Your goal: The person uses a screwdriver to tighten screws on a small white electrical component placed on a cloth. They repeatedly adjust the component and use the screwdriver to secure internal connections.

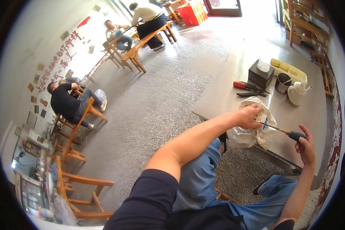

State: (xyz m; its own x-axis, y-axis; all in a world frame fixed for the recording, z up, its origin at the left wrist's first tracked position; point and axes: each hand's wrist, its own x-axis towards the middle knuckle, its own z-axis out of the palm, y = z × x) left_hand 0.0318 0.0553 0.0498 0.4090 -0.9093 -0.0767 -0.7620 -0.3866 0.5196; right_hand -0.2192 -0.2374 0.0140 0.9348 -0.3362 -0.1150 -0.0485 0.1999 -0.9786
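Head view: I see the left hand pinning a small white part on the white bag. The right hand grips the screwdriver at the handle; shaft runs toward 10 o'clock, tip meeting the left-hand fingers.

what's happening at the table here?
A seated person holds a screwdriver in the right hand, its tip against a small white part pinned under the left hand. That part sits on a white plastic bag at the edge of the grey table. Further back lie red-handled pliers, a tissue box, a metal cup and a white teapot. Other people sit at benches across the room.
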